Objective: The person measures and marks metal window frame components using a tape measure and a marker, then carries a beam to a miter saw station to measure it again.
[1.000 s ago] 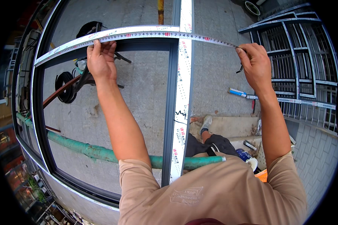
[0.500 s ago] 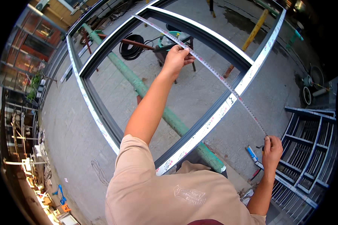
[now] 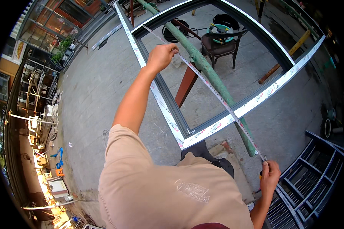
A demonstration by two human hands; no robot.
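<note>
Right hand (image 3: 270,174), lower right of view: thumb and fingers closed on the near end of the tape measure (image 3: 214,91). A yellow patch (image 3: 260,176) by my palm may be its case, mostly covered. Left hand (image 3: 161,57), upper centre: fingertips look pinched on the blade partway along; undersides hidden. Two holding points, presumably for a straight blade. It runs diagonally, upper left to lower right, across the white-faced frame (image 3: 256,102). Green pole (image 3: 218,82) passes beneath the frame, probably as support. Blade's far tip lies at the frame's upper-left side; whether hooked, cannot tell. Markings too small to read. Metal rack (image 3: 323,171), lower right, cut by the dark rim.
</note>
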